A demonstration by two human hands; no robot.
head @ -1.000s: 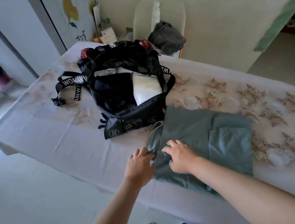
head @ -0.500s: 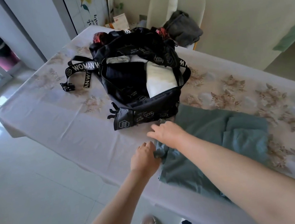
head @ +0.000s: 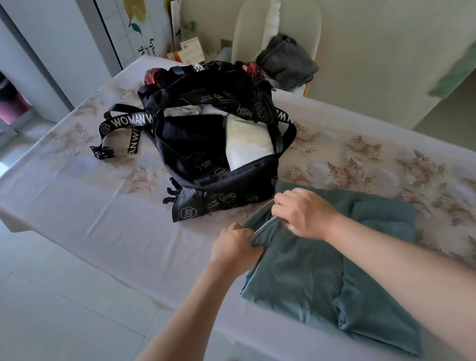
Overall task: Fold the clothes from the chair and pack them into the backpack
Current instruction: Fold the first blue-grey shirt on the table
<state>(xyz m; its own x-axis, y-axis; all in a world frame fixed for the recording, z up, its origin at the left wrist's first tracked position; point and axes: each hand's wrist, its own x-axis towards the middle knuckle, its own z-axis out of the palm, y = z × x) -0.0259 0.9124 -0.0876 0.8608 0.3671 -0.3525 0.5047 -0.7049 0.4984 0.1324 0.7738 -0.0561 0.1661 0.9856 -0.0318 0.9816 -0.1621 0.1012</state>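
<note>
Closed grip of left hand [head: 232, 245] and right hand [head: 304, 214] on green garment [head: 317, 275], beside backpack [head: 226, 195].

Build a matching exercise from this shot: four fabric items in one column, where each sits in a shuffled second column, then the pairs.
1. green garment
2. black backpack
3. grey garment
4. white folded garment

A. on the chair
B. inside the black backpack
C. open in the middle of the table
D. at the near edge of the table

Pairs: 1-D, 2-C, 3-A, 4-B
</note>
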